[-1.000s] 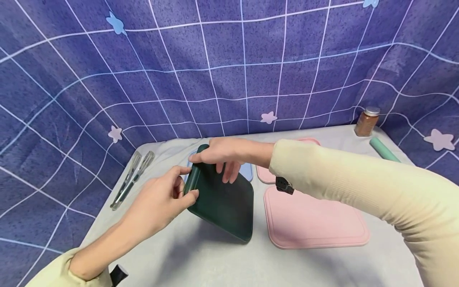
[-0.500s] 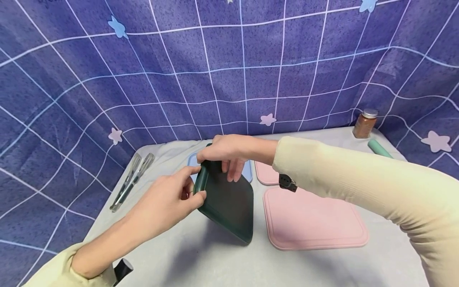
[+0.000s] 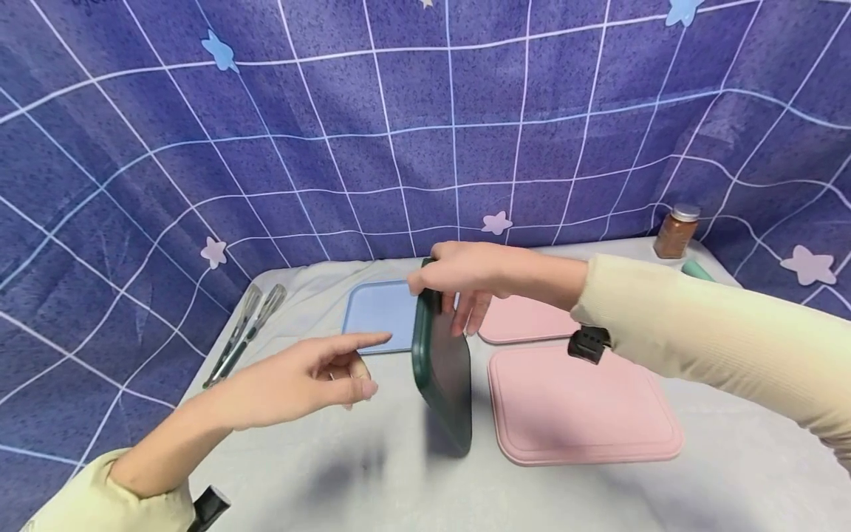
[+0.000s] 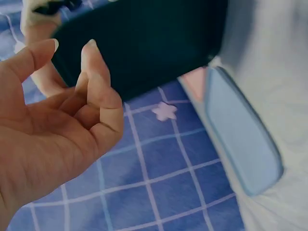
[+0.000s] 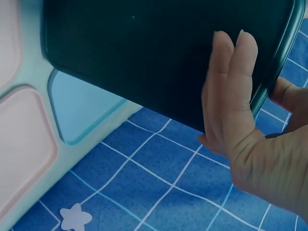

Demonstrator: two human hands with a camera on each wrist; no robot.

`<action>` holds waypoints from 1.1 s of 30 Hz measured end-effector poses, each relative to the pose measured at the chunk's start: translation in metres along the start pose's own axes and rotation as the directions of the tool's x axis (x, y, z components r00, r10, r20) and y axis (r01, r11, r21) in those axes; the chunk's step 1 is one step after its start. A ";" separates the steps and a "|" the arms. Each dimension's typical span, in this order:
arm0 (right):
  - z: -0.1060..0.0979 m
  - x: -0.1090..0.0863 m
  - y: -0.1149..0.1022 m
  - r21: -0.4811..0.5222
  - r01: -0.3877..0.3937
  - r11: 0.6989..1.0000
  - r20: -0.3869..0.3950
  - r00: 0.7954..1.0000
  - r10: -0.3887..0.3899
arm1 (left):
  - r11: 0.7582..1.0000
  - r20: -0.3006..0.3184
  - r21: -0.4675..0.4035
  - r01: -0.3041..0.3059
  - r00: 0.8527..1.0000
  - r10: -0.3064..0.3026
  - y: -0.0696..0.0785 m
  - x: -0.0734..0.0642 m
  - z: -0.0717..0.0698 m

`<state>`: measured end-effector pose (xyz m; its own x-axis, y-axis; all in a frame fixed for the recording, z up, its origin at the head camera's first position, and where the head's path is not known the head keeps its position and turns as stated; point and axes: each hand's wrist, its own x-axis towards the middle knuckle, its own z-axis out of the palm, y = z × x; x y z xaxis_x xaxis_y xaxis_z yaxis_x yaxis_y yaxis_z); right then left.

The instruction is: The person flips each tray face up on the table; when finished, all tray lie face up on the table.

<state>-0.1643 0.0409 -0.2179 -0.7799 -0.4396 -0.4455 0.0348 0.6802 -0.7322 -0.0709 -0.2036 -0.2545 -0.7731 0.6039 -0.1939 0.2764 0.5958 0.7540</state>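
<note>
Currently, head view: I have a dark green, rounded-corner rectangular board just right of frame centre, on edge and steeply tilted. The right hand grips its upper end, thumb on the left side, fingers extended down the right-hand face; the right wrist view confirms fingers along the face and thumb at the rim. I cannot tell whether the lower edge touches the white cloth beneath.

The left hand, left of centre, holds nothing: index finger extended, other fingers loosely bent, thumb out, fingertips just beside the board and apart from it.

Surroundings, same view: a pale blue rounded rectangular board lies flat at centre, beyond the left fingertips. Right of centre I log a larger-looking pink board with a grooved border and, above it, a second pink board, part-hidden by the right arm. Metal tongs with dark handles lie centre left. At right: a brown-filled jar with a silver lid, then a pale green cylinder.
</note>
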 end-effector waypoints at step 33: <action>0.006 -0.005 0.152 0.534 0.288 0.795 -0.123 0.957 -0.264 | 0.877 -0.097 -0.452 0.165 0.968 -0.232 -0.156 0.025 0.030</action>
<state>-0.1518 0.1429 -0.3297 -0.8323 -0.5277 -0.1695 0.1365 0.1011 -0.9855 -0.1165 -0.2661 -0.3960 -0.8678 0.3950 -0.3015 -0.1428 0.3829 0.9127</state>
